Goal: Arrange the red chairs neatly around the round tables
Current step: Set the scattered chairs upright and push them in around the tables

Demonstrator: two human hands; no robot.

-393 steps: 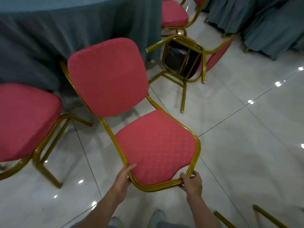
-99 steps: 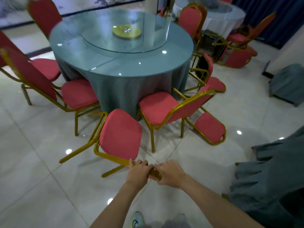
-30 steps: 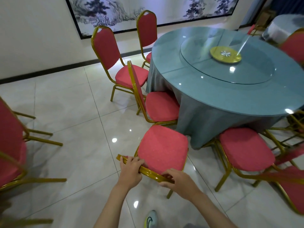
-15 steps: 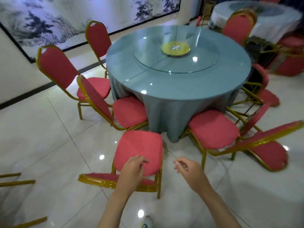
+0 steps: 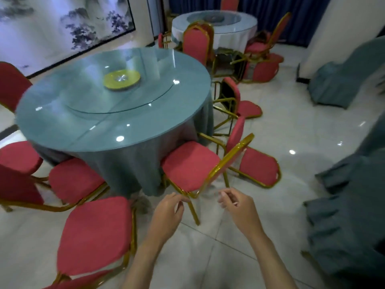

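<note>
No writing, label, brand, number or sign can be read anywhere, whether on the red chairs [image 5: 188,163], the round table [image 5: 62,126] or the ink painting [image 5: 62,28] on the wall.

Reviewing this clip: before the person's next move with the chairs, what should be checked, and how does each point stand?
1. Left hand and right hand free: ok, both hold nothing.
2. Nearest chair upright, seat facing the round table: ok.
3. Chair to its right standing: not ok, lies tipped over.
4. Further chair standing: not ok, also tipped.
5. Seating on the table's far side: cannot tell.
</note>
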